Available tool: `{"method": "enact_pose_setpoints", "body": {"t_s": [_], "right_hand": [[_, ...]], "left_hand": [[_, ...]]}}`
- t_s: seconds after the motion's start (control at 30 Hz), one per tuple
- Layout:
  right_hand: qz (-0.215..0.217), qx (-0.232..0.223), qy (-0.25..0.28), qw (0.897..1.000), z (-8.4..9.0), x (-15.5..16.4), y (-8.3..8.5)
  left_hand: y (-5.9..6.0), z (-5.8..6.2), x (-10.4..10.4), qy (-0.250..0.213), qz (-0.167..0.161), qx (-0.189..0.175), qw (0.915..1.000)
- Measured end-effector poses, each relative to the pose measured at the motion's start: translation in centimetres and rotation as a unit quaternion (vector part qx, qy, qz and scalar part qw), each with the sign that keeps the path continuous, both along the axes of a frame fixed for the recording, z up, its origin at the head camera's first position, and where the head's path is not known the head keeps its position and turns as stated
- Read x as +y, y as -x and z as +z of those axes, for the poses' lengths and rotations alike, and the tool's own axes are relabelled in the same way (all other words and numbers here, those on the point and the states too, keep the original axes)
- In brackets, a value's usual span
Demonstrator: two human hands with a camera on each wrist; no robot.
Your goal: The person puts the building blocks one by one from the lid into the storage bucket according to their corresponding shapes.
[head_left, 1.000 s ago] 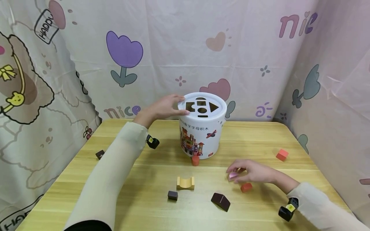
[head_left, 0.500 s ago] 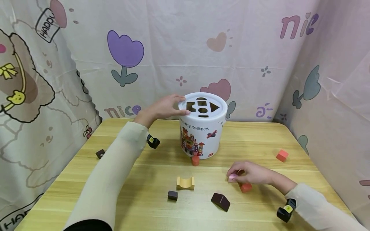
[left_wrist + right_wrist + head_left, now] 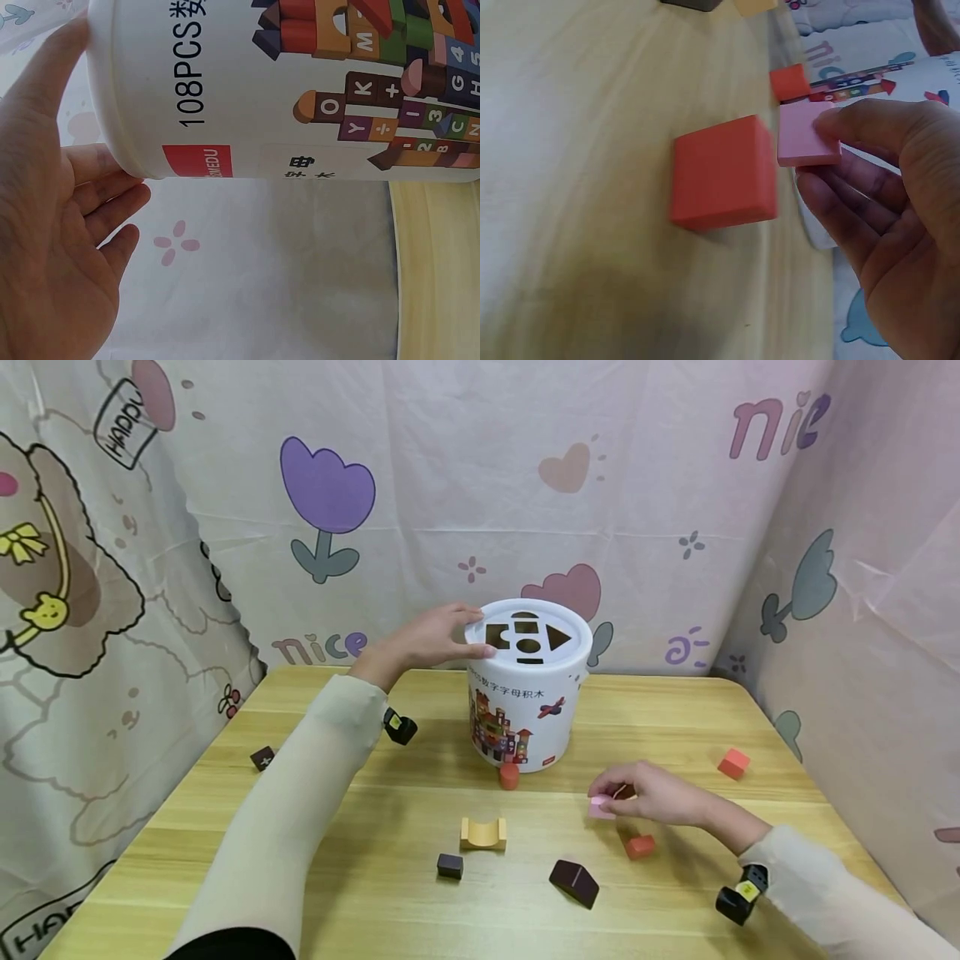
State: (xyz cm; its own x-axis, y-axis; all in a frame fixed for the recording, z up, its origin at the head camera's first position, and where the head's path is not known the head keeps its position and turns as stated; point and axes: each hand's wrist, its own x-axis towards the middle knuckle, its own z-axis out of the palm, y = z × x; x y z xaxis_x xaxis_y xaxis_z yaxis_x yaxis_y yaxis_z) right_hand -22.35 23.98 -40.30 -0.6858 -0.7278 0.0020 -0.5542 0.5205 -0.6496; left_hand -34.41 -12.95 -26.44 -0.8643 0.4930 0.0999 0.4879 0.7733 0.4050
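Observation:
A white toy-block bucket (image 3: 551, 727) stands at the back, its lid (image 3: 572, 652) cut with shaped holes. My left hand (image 3: 416, 642) holds the bucket's left rim, thumb over the lid and fingers around the far side; the left wrist view shows fingers (image 3: 112, 195) at the rim. Between thumb and fingers, my right hand (image 3: 656, 793) pinches a pink square block (image 3: 808, 135), just above the table. Close below that hand lies a red block (image 3: 640, 847), large in the right wrist view.
A red cylinder (image 3: 509, 776) stands before the bucket. Nearer are a yellow arch block (image 3: 483, 835), a small dark block (image 3: 450, 866) and a dark brown peaked block (image 3: 575, 883). A red cube (image 3: 733, 763) lies far right, a dark block (image 3: 262, 758) left. Patterned cloth surrounds the table.
My right hand has closed its pinch on the pink block and risen slightly with it, away from the red block. The left hand stays on the bucket rim.

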Motion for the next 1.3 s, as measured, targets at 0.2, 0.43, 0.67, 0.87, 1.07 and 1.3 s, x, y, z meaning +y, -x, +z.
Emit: {"method": "enact_pose_setpoints", "body": {"t_s": [0.2,0.43,0.67,0.87,1.07,1.3], "right_hand": [[-0.013,0.022,0.011,1.0,1.8,-0.3,0.6],[-0.027,0.057,0.015,0.998,5.0,-0.7,1.4],[-0.042,0.1,0.015,0.994,8.3,-0.9,1.9],[-0.04,0.13,0.036,0.99,10.8,-1.1,2.3],[-0.023,0.171,0.058,0.983,13.5,-1.9,3.0],[-0.029,0.159,0.075,0.984,16.0,-3.2,4.2]], "left_hand": [[-0.1,0.0,0.1,0.004,-0.002,-0.001,1.0],[-0.1,0.0,0.0,0.001,-0.005,0.004,1.0],[-0.1,0.0,0.2,0.002,-0.007,0.001,1.0],[0.0,0.0,0.3,0.001,-0.009,0.001,1.0],[0.0,0.2,0.2,0.0,-0.004,-0.002,1.0],[-0.1,0.1,0.0,0.0,-0.004,0.001,1.0]]}}
